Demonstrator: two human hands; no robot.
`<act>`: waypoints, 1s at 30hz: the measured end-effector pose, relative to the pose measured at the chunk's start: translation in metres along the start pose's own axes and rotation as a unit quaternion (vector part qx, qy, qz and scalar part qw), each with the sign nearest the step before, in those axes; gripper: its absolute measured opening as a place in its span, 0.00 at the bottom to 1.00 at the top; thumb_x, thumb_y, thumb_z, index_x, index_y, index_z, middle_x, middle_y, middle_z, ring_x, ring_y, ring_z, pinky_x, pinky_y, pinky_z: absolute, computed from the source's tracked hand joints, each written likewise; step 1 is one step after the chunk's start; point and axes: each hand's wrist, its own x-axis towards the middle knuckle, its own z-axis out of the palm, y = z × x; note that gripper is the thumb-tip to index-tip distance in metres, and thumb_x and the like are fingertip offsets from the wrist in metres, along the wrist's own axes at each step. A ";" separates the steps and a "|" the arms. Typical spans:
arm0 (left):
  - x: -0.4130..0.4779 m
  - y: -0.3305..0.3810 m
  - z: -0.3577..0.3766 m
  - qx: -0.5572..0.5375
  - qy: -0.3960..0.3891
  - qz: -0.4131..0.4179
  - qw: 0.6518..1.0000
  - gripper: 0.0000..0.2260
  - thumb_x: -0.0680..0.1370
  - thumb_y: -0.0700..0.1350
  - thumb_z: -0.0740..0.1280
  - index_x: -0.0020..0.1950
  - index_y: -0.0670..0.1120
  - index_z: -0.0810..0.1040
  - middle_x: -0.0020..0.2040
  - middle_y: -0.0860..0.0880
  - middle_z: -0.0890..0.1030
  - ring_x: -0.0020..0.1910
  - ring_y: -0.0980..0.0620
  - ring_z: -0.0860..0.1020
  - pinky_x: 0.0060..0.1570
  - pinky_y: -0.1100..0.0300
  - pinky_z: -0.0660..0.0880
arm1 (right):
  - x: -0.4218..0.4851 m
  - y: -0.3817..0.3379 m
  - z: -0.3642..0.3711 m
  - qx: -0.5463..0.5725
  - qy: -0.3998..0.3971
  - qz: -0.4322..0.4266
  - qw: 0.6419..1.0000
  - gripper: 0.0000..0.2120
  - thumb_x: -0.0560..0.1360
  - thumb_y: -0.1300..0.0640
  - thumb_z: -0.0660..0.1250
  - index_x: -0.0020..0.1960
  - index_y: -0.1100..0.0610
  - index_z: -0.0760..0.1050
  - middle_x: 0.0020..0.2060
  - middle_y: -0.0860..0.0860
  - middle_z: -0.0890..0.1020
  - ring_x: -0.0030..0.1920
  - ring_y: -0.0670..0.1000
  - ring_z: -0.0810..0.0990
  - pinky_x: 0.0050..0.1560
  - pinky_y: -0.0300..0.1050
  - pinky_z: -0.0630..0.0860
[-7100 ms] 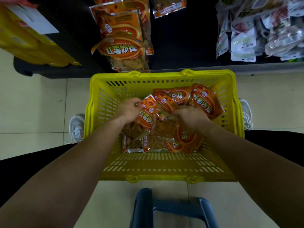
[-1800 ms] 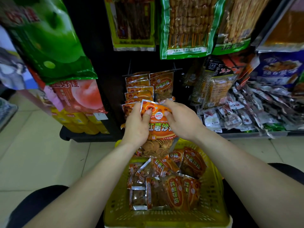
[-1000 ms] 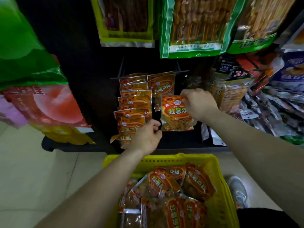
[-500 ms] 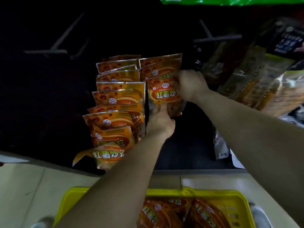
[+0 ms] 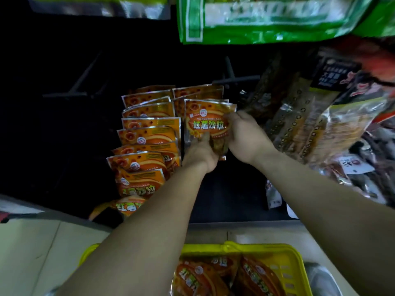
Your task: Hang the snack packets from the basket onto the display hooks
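An orange snack packet [image 5: 205, 120] hangs at the front of the right-hand row of like packets on the dark display rack. My left hand [image 5: 201, 154] holds its lower edge from below. My right hand [image 5: 243, 135] grips its right side. A longer row of the same orange packets [image 5: 147, 142] hangs just to the left. The hook itself is hidden behind the packets. The yellow basket [image 5: 284, 255] sits at the bottom of the view with more orange packets [image 5: 205, 276] in it.
Bare black hooks [image 5: 233, 79] stick out above the rows. Large green bags [image 5: 267, 18] hang overhead. Dark and silver snack bags [image 5: 316, 116] crowd the right side, close to my right hand. Pale tiled floor [image 5: 36, 248] lies at lower left.
My head has come closer to the rack. The packet stays at the front of the right row; my left hand has closed on its bottom edge and my right hand has slid down its right side.
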 end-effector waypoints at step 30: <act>-0.315 -0.186 0.034 0.136 -0.133 -0.015 0.982 0.22 0.81 0.56 0.64 0.74 0.52 0.69 0.68 0.39 0.75 0.64 0.38 0.76 0.59 0.50 0.74 | -0.318 -0.033 0.078 -0.046 -0.338 0.165 0.925 0.27 0.78 0.44 0.62 0.74 0.52 0.62 0.72 0.59 0.68 0.68 0.64 0.70 0.65 0.59 0.72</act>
